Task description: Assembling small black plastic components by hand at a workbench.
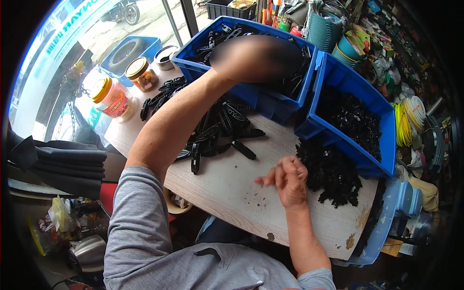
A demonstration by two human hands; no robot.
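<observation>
My left arm stretches across the table to the far blue bin (280, 110). My left hand (251, 59) is over the long black plastic parts (227, 33) in it. The hand is smeared, so its fingers and anything in them cannot be made out. Above the bare tabletop (227, 179), my right hand (290, 181) is raised with fingers loosely bent and apart, and nothing shows in it. Just right of it lies a heap of small black pieces (331, 176). More long black plastic parts (212, 128) are piled under and beside my left forearm.
A second blue bin (355, 157) at the right holds small black pieces (350, 113). Jars with gold lids (112, 99) (141, 75) stand at the left by the window. Stacked teal baskets (325, 34) and a coil of yellow cable (402, 125) crowd the far right.
</observation>
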